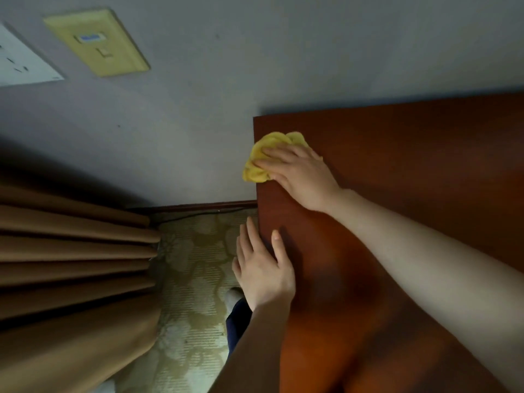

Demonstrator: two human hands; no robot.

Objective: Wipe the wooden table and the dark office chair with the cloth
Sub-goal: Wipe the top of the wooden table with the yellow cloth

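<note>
Left hand: nearest, fingers spread and flat, lying over the table's left edge; thumb on top of the wood, the other fingers hanging past the edge; it grips nothing.
Table: reddish-brown wood with a dull sheen, its far-left corner against the wall; the top is bare apart from the hands and cloth.
Right hand: arm reaching across the top, palm down, fingers pressed together on the cloth.
Cloth: yellow, bunched, at the table's far-left corner, partly overhanging the left edge.
Floor: pale carpet with a flower pattern, left of the table; a socked foot shows on it.
Curtain: tan, in heavy folds, at left.
Wall: plain grey, with a dark skirting at its foot.
Plates: a yellowish switch plate and a white socket high on the wall.
</note>
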